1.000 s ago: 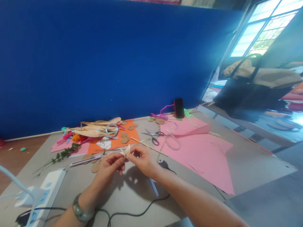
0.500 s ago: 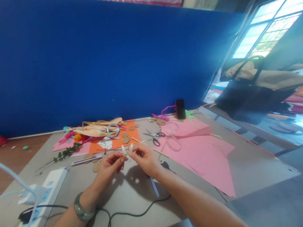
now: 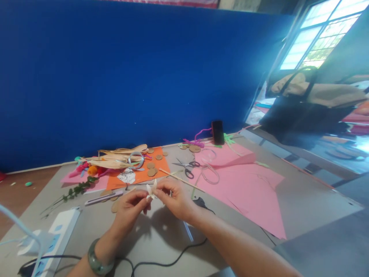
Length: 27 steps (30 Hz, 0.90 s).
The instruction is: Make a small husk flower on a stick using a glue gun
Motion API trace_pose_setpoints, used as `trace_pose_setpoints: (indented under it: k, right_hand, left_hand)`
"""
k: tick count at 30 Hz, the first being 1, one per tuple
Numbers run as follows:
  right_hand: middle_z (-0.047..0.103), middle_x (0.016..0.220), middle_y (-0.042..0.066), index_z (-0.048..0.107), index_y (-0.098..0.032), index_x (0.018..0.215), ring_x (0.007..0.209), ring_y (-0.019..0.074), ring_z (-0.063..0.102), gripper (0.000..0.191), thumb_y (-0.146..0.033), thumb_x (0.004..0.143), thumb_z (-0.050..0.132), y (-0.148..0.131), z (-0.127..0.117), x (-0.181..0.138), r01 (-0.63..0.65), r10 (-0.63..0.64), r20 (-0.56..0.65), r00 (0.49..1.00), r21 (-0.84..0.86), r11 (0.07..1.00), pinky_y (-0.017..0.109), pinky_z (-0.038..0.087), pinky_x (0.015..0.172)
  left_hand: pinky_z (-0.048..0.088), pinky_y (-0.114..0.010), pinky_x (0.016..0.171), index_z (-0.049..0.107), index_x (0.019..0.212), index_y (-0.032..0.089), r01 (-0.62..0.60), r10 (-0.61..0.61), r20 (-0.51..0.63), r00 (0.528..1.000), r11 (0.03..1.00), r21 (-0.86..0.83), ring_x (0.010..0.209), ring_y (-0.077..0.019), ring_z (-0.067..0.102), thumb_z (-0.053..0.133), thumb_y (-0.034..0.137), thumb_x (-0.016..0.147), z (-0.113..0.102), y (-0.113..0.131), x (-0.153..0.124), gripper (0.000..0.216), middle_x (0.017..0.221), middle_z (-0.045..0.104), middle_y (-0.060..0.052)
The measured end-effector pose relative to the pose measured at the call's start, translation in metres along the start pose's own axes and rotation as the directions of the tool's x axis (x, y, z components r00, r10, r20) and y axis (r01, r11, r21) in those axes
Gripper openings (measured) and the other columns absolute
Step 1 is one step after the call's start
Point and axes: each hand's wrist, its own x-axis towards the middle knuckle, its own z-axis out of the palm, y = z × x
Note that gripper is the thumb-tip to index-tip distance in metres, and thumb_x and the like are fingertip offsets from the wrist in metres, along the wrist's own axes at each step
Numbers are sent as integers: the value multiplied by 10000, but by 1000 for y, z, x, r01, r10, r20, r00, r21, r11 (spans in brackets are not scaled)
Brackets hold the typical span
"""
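Observation:
Between my fingertips, above the middle of the table, is a small cream-white flower [image 3: 151, 191] with narrow upright petals. My left hand [image 3: 133, 204] pinches it low on its left side, thumb against fingers. From the right, my right hand [image 3: 175, 196] pinches a petal with thumb and forefinger. Just beyond the hands lie a thin wooden stick [image 3: 181, 179] and black-handled scissors [image 3: 188, 167] with their blades apart. A pale utility knife [image 3: 103, 198] rests left of my left hand, by round wooden discs [image 3: 152, 171].
Orange paper [image 3: 138, 177] bears dried husks [image 3: 112, 161] and a tape roll [image 3: 136, 160]. Pink paper [image 3: 248, 192] covers the right side, near a phone [image 3: 217, 132]. A power strip [image 3: 59, 238], black cable [image 3: 161, 264] and leafy sprig [image 3: 75, 189] lie left and front. A blue panel [image 3: 129, 77] stands behind.
My fingertips have drawn closer together around the flower, and its petals now show as one cluster rather than two separate tips. The view has shifted slightly.

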Motion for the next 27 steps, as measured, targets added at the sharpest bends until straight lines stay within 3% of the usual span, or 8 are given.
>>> trace_pose_setpoints:
  k: [9,16,27]
  right_hand:
    - [581,679,0,647,-151,698,616,106,487,166,-187,854,603,-3,0,0,2,-3,32,999,52,999,231,378,578]
    - [571,666,-3,674,-150,705,614,101,481,180,-208,863,611,-2,1,-2,11,-13,21,1000,71,997,223,378,581]
    - [595,657,4,680,-146,692,610,104,492,204,-231,861,606,-2,2,-2,-4,3,19,1000,81,997,225,376,573]
  left_hand:
    - [486,-216,441,673,815,149,11,-14,-34,999,996,-86,460,-115,590,776,271,706,4,1,0,193,599,662,3]
    - [473,-218,479,696,783,145,-5,5,3,1000,999,-53,475,-112,573,729,253,765,-2,-8,0,115,539,636,10]
    - [449,-210,459,681,722,155,-11,8,-65,998,998,-54,459,-109,554,725,265,759,3,-5,-1,125,518,623,16]
